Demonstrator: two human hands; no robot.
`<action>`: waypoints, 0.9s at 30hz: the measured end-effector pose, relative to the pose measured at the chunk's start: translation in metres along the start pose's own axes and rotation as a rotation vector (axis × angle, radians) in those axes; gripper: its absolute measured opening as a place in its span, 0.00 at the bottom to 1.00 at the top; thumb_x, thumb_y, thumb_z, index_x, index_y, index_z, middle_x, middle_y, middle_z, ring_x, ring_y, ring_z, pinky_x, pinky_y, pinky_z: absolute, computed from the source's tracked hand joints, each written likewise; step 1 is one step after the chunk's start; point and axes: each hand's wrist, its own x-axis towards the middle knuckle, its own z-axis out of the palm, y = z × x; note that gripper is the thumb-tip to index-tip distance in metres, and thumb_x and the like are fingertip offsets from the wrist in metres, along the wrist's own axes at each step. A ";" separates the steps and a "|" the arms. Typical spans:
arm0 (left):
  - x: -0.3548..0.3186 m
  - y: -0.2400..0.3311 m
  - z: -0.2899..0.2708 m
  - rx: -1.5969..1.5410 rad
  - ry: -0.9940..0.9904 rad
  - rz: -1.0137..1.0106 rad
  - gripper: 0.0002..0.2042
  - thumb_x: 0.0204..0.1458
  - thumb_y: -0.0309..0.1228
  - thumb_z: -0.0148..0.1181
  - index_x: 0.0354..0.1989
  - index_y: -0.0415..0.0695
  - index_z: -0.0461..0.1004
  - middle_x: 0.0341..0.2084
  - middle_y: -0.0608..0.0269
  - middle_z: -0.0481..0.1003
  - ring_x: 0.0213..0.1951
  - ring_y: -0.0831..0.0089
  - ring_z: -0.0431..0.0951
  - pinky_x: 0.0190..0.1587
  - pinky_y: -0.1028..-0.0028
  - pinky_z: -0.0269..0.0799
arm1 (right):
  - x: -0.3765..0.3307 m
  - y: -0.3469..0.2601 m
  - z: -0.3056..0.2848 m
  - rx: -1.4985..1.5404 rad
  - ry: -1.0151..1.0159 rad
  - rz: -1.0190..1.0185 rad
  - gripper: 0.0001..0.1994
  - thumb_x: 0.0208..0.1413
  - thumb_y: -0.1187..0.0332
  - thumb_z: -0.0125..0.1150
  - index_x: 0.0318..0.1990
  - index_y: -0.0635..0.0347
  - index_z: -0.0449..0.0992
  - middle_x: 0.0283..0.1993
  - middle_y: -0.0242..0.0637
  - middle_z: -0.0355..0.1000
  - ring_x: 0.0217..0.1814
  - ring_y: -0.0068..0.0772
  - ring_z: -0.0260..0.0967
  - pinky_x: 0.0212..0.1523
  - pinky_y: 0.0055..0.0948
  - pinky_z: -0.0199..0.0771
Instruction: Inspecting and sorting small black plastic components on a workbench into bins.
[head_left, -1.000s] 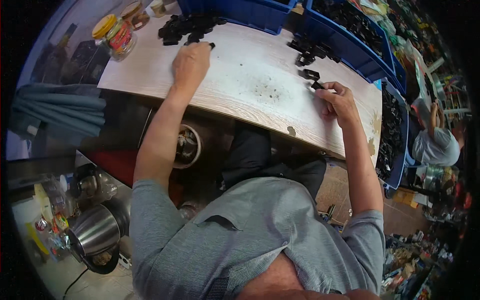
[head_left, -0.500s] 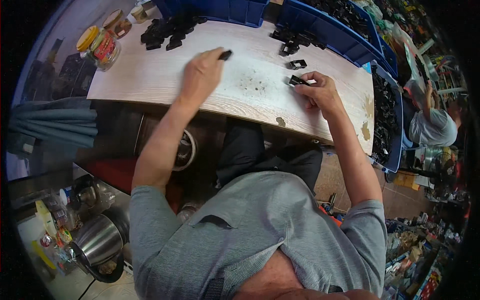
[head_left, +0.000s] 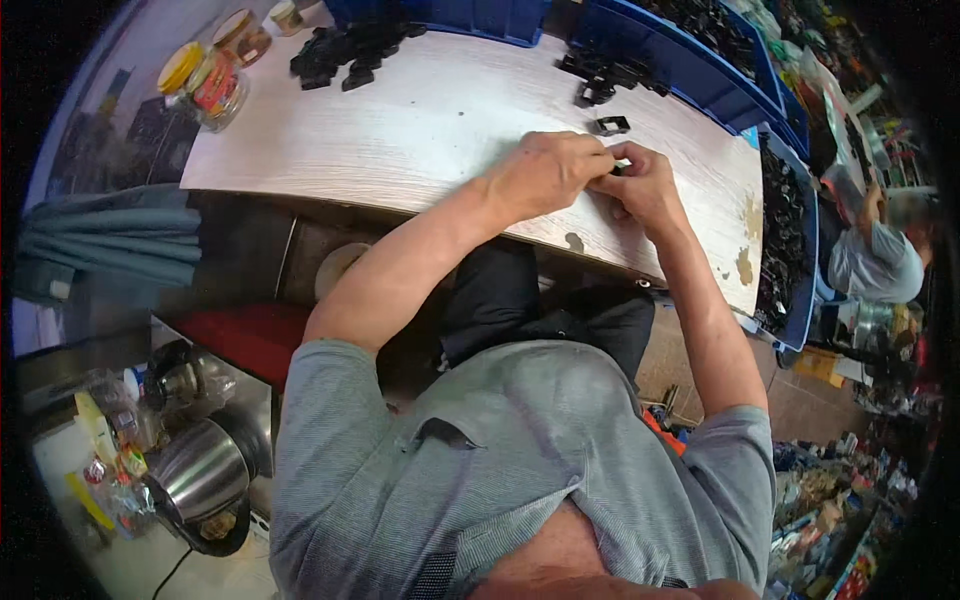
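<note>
Pale table (head_left: 470, 85), blue bins (head_left: 682, 72) behind. Left hand (head_left: 552, 174) fingers curled, can't tell grip; meets right hand (head_left: 648, 190) pinching black part (head_left: 618, 169) between them. Loose clip (head_left: 611, 126) just beyond both, long axis crosswise.

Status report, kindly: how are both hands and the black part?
Left hand and right hand close together over whitish wood-grain table. Right hand pinching small black part, mostly hidden; left grip unclear. Loose black rectangular frame just beyond.

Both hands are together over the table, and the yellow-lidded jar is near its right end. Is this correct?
No: the head view shows the yellow-lidded jar near the left end of the table. The left hand and right hand are together.
</note>
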 end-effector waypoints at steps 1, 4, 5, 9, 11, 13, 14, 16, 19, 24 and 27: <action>-0.003 0.001 -0.001 0.027 -0.015 0.020 0.15 0.53 0.22 0.60 0.49 0.45 0.78 0.41 0.60 0.81 0.42 0.60 0.83 0.42 0.64 0.81 | -0.001 -0.001 0.000 -0.012 0.004 0.007 0.12 0.53 0.74 0.72 0.44 0.64 0.78 0.21 0.28 0.71 0.16 0.17 0.63 0.16 0.22 0.58; -0.012 0.004 -0.002 0.086 0.060 0.036 0.16 0.53 0.23 0.60 0.51 0.45 0.77 0.40 0.60 0.81 0.42 0.61 0.82 0.45 0.64 0.80 | -0.001 -0.004 0.001 -0.048 -0.010 -0.004 0.13 0.53 0.72 0.72 0.45 0.64 0.78 0.20 0.26 0.69 0.17 0.17 0.63 0.16 0.22 0.57; -0.015 0.006 -0.002 0.121 0.078 0.039 0.15 0.53 0.24 0.61 0.50 0.44 0.77 0.40 0.61 0.80 0.43 0.61 0.82 0.46 0.65 0.79 | -0.001 -0.004 0.002 -0.072 -0.011 0.000 0.13 0.53 0.71 0.72 0.45 0.63 0.78 0.20 0.26 0.68 0.17 0.17 0.62 0.16 0.22 0.57; -0.015 0.011 -0.001 0.128 0.068 -0.003 0.15 0.55 0.25 0.60 0.51 0.43 0.78 0.40 0.59 0.81 0.47 0.61 0.80 0.51 0.66 0.78 | -0.002 -0.004 0.000 -0.055 -0.010 0.047 0.13 0.53 0.71 0.72 0.45 0.62 0.78 0.20 0.25 0.68 0.16 0.17 0.61 0.15 0.23 0.58; -0.015 0.008 -0.004 0.098 0.062 -0.018 0.14 0.55 0.25 0.59 0.51 0.42 0.79 0.43 0.56 0.81 0.48 0.58 0.79 0.53 0.63 0.77 | -0.003 -0.007 -0.001 -0.045 -0.009 0.061 0.13 0.53 0.70 0.73 0.44 0.61 0.78 0.20 0.26 0.69 0.16 0.17 0.61 0.15 0.23 0.58; -0.021 -0.007 -0.015 0.180 0.319 -0.154 0.14 0.55 0.24 0.59 0.50 0.39 0.79 0.46 0.53 0.80 0.49 0.53 0.79 0.56 0.60 0.75 | -0.005 -0.004 -0.004 0.049 0.013 0.068 0.13 0.52 0.69 0.74 0.42 0.60 0.77 0.20 0.26 0.68 0.15 0.17 0.61 0.15 0.23 0.59; -0.028 -0.028 -0.029 0.325 0.433 -0.171 0.14 0.54 0.25 0.58 0.48 0.38 0.79 0.42 0.52 0.80 0.45 0.54 0.78 0.49 0.60 0.75 | -0.009 -0.006 -0.007 0.048 0.021 0.067 0.13 0.52 0.69 0.74 0.42 0.60 0.77 0.20 0.26 0.68 0.15 0.17 0.61 0.15 0.23 0.59; -0.050 -0.073 -0.071 0.647 0.569 -0.261 0.15 0.53 0.23 0.55 0.49 0.39 0.78 0.40 0.51 0.79 0.40 0.54 0.77 0.42 0.58 0.74 | -0.016 -0.011 -0.011 0.168 0.032 0.100 0.13 0.51 0.69 0.74 0.40 0.59 0.77 0.19 0.25 0.67 0.15 0.18 0.60 0.15 0.22 0.60; -0.082 -0.128 -0.114 0.964 0.534 -0.416 0.11 0.55 0.24 0.53 0.45 0.43 0.79 0.45 0.50 0.78 0.39 0.53 0.77 0.42 0.57 0.76 | -0.022 -0.005 -0.032 0.228 0.106 0.104 0.12 0.51 0.68 0.74 0.40 0.58 0.77 0.18 0.25 0.66 0.14 0.19 0.61 0.16 0.23 0.66; -0.092 -0.145 -0.132 0.912 0.140 -0.609 0.14 0.56 0.28 0.54 0.49 0.47 0.82 0.40 0.49 0.82 0.43 0.50 0.81 0.42 0.55 0.80 | -0.005 0.017 -0.105 0.254 0.419 0.068 0.15 0.51 0.64 0.74 0.43 0.59 0.78 0.17 0.28 0.64 0.16 0.27 0.69 0.19 0.31 0.77; -0.089 -0.150 -0.128 0.839 0.116 -0.523 0.15 0.56 0.27 0.54 0.50 0.46 0.81 0.34 0.49 0.81 0.38 0.50 0.82 0.40 0.55 0.79 | 0.009 0.045 -0.161 0.369 0.736 0.036 0.21 0.51 0.64 0.74 0.51 0.62 0.78 0.19 0.30 0.66 0.22 0.33 0.75 0.24 0.37 0.84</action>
